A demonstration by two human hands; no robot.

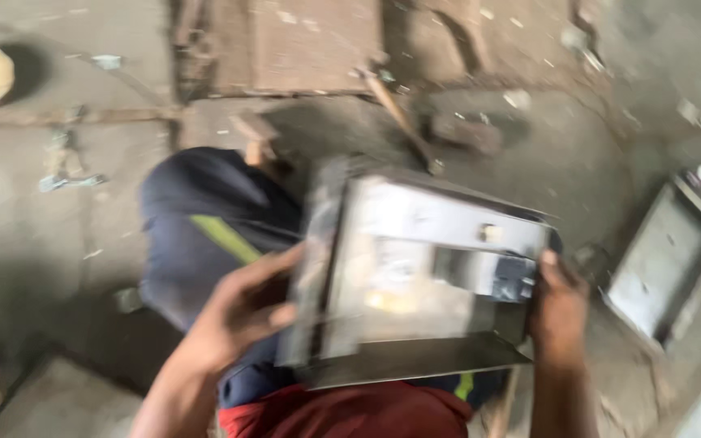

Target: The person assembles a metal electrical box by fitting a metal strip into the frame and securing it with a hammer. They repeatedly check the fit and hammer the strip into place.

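I note both hands clamped on a grey metal box [415,276] at frame centre. Left hand [241,312] grips its left edge, fingers curled; right hand [560,308] wraps its right edge. Motion blur hides finer detail.

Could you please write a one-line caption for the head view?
Left hand and right hand grip a grey metal box over a dusty floor.

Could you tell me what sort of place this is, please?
Probably a rough metalworking shop. Both hands, left hand and right hand, hold a grey sheet-metal box over a dusty concrete floor, where a hammer and a flat metal tray lie among scraps.
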